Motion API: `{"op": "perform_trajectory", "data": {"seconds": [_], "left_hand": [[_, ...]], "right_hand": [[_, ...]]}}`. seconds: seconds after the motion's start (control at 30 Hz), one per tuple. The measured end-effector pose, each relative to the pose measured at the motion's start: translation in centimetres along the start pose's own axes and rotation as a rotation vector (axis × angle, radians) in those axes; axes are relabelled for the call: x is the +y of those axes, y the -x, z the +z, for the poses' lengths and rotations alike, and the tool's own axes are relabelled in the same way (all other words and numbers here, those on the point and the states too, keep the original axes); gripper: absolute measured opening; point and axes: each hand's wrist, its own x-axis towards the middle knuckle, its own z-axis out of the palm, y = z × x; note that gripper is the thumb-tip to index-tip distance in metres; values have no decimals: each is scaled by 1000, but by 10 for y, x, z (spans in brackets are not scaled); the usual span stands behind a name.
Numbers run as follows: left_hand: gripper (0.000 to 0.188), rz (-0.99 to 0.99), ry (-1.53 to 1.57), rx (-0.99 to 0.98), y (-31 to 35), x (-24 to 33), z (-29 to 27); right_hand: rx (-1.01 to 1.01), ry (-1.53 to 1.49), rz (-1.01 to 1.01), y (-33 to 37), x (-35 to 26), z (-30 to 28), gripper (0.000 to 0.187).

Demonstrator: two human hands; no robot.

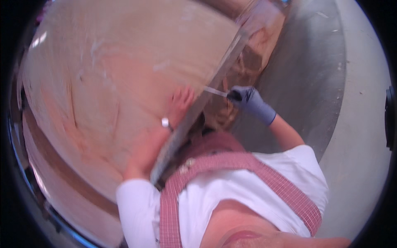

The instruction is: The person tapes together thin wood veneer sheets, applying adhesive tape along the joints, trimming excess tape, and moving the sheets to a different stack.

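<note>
My bare left hand [180, 101] lies on a large tan sheet-like surface [165, 49], close to its edge, with the fingers stretched out. A pale watch or band [166, 122] is on that wrist. My right hand [249, 101], in a grey-blue glove, is closed round the dark handle of a thin, straight tool [216, 91]. The tool's light shaft points left, and its tip reaches the greyish edge strip [213, 84] of the tan surface. Motion blur hides whether this is a knife or a screwdriver.
Crumpled brown paper or film [225, 109] hangs below the edge strip, between it and the dark grey floor area [308, 78]. A lighter floor [364, 99] lies farther right. Another tan, sheet-like layer [70, 198] shows at the lower left.
</note>
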Motion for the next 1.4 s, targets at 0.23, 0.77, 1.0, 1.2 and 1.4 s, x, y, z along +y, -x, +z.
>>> {"op": "perform_trajectory", "data": {"seconds": [0.23, 0.77, 1.0, 1.2, 1.4], "left_hand": [[40, -450, 801, -16, 0, 39, -36], [40, -1113, 1804, 249, -46, 10, -104], [40, -828, 1499, 375, -39, -8, -135], [42, -679, 1482, 425, -35, -45, -169], [46, -676, 1606, 437, -8, -50, -185]], "right_hand": [[284, 96, -167, -21, -40, 2, 26], [313, 297, -551, -16, -62, 40, 70], [425, 451, -366, -37, -9, 50, 40], [299, -170, -85, -99, -56, 7, 30], [-98, -966, -575, -138, -182, 12, 53]]}}
